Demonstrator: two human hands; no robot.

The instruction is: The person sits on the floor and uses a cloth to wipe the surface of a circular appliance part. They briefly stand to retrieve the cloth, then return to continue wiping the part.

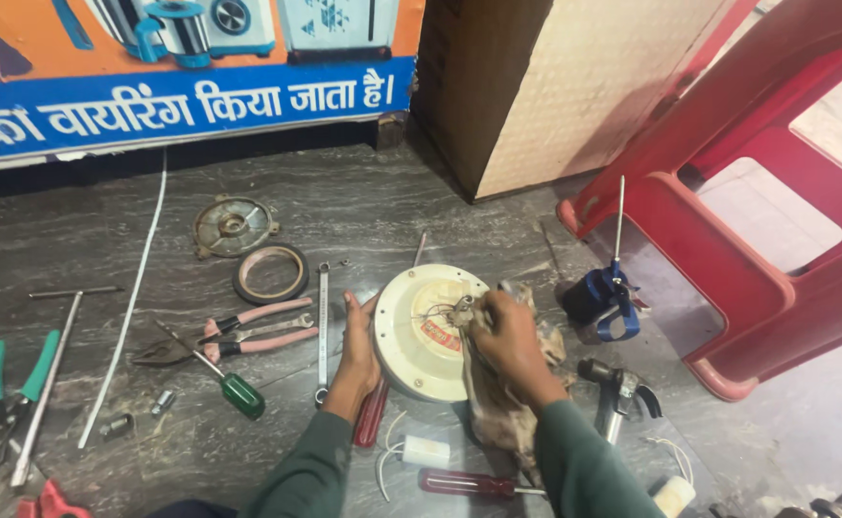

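Note:
A round cream-coloured motor housing (411,341) lies on the grey stone floor with thin wires at its centre. My left hand (357,350) grips its left rim. My right hand (504,338) presses a dirty brown rag (493,412) against the inside of the housing, near the wires. Both sleeves are dark green. A red-handled screwdriver (371,414) lies partly under my left wrist.
Pink-handled pliers (238,331), a green-handled screwdriver (229,384), a spanner (322,331), a metal end cover (234,226), a ring (271,273) and green cutters (8,379) lie left. A blue oil can (601,297), a hammer (617,393) and a red plastic stool (757,192) stand right.

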